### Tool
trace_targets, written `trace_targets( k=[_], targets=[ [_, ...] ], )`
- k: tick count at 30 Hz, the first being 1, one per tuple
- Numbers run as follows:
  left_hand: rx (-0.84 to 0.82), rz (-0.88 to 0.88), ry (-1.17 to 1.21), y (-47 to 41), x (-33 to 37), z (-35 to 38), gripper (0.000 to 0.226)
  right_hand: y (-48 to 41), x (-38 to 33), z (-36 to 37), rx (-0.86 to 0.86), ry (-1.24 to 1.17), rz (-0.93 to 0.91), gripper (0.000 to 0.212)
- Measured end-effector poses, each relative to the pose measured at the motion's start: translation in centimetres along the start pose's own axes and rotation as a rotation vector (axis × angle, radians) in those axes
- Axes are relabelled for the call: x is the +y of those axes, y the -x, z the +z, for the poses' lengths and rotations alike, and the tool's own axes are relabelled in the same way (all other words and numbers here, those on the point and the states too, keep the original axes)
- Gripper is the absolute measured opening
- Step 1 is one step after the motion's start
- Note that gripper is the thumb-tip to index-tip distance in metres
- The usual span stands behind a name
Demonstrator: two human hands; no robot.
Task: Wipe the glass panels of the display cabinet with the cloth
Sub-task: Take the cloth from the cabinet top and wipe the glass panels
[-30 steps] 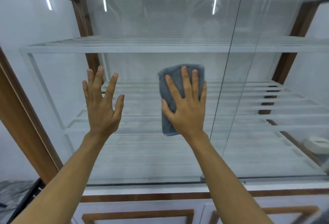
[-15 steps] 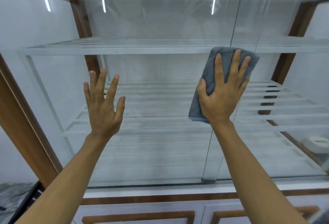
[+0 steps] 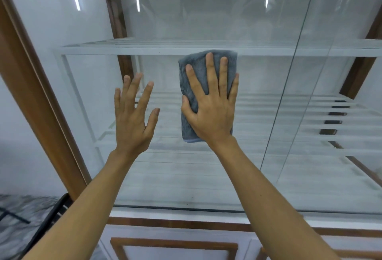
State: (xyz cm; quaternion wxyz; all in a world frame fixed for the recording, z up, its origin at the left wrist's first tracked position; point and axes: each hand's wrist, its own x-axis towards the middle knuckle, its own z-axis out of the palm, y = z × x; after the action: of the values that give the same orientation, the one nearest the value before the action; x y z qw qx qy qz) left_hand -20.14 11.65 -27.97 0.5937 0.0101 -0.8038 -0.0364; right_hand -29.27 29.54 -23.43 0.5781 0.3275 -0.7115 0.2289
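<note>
Two hands raised to glass panel point(image 3: 206, 22): right hand point(image 3: 213, 113) flat, fingers spread, pressing grey cloth point(image 3: 196, 69) vs glass just below upper shelf point(image 3: 144, 50); left hand point(image 3: 132, 123) open, empty, beside cloth.

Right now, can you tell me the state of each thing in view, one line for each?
Folded grey ribbed cloth: pressed flat on the glass.
Right hand: spread flat over the cloth.
Left hand: open, empty.
Left clear glass panel: shut, hazy.
White slatted shelves: bare.
</note>
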Motion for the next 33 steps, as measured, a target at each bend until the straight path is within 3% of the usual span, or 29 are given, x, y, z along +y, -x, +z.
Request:
trace_targets(
  k=[9,15,23,28,33],
  targets=[
    [-0.06,-0.059,-0.205,8.0,-9.7,-7.6,0.061,5.1,-8.0,3.7,-0.061,-0.041,0.033,0.061],
    [-0.144,-0.027,-0.269,13.1,-16.9,-9.0,0.061,9.3,-14.5,6.7,-0.051,-0.051,0.101,0.064],
    [0.002,0.073,-0.306,15.1,-19.7,-6.3,0.056,16.0,-21.2,10.9,-0.041,-0.049,0.033,0.071],
    [0.099,0.062,-0.305,16.9,-20.3,-5.5,0.054,20.8,-19.2,11.6,-0.025,-0.022,0.013,0.07],
    [0.125,0.064,-0.274,17.0,-20.4,-5.3,0.053,22.6,-11.7,8.9,0.038,0.056,0.208,0.07]
  ],
)
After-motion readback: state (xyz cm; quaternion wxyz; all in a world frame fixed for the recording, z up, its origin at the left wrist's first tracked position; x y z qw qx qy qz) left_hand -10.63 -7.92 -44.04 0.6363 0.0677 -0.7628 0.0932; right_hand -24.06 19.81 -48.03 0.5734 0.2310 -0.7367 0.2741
